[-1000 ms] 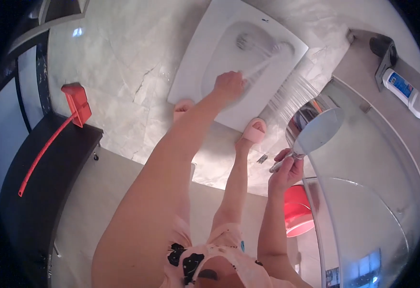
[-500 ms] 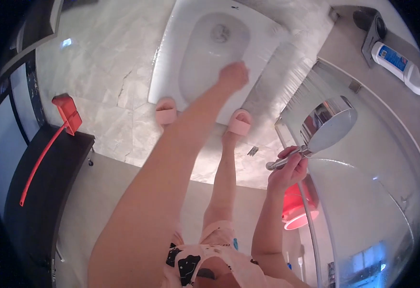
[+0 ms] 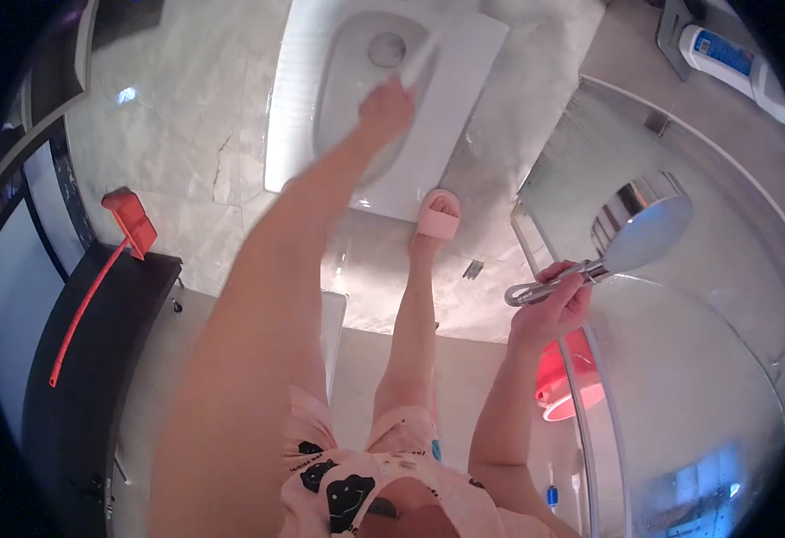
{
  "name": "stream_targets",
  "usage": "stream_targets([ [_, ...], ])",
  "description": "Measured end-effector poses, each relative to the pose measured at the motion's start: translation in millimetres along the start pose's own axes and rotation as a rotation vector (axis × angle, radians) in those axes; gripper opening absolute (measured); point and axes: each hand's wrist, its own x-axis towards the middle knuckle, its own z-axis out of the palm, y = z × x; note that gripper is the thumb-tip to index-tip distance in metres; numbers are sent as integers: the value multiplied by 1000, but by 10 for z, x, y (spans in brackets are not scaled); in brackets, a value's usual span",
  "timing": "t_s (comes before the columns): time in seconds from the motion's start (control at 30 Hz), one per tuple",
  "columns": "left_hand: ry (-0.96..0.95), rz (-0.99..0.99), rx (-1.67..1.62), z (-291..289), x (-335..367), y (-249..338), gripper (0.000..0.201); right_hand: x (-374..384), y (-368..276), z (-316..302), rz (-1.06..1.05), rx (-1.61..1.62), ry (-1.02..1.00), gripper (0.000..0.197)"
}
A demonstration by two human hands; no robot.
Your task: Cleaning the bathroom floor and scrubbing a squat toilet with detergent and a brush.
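Note:
My left arm reaches over a white squat toilet (image 3: 460, 117) set in the floor. My left hand (image 3: 386, 103) is closed above its basin, just below the drain hole. It is blurred, and a pale streak runs from it toward the upper right; what it holds cannot be made out. At the right, my right hand (image 3: 549, 314) grips the looped handle of a shiny metal water dipper (image 3: 625, 211). The dipper is held tilted in the air beside the glass panel (image 3: 706, 341), its pale round face showing. A pink slipper (image 3: 437, 226) is on my right foot, close to the toilet's near edge.
A red bucket (image 3: 558, 386) stands at the lower right, partly behind a metal-framed edge. On the ledge at upper right lies a white bottle (image 3: 724, 52). A red long-handled dustpan (image 3: 132, 229) rests by the black bench (image 3: 96, 332) at left. Some floor tiles look wet.
My left hand has moved left and up over the basin, and a pale streak now shows beside it. The dipper has shifted slightly right. My left slipper is now hidden behind my arm.

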Motion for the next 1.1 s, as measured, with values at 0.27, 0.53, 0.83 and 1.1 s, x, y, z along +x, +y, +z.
stream_targets([
  [0.27,195,58,-82,299,23,154,40,102,25,-171,-10,14,-13,14],
  [0.53,-117,290,71,104,841,1608,35,879,-284,37,-292,-16,294,19],
  [0.83,-137,392,82,68,640,1864,37,735,-186,-76,-238,140,268,23],
  [1.1,-454,380,387,-128,-431,401,33,649,55,-355,-189,50,198,16],
])
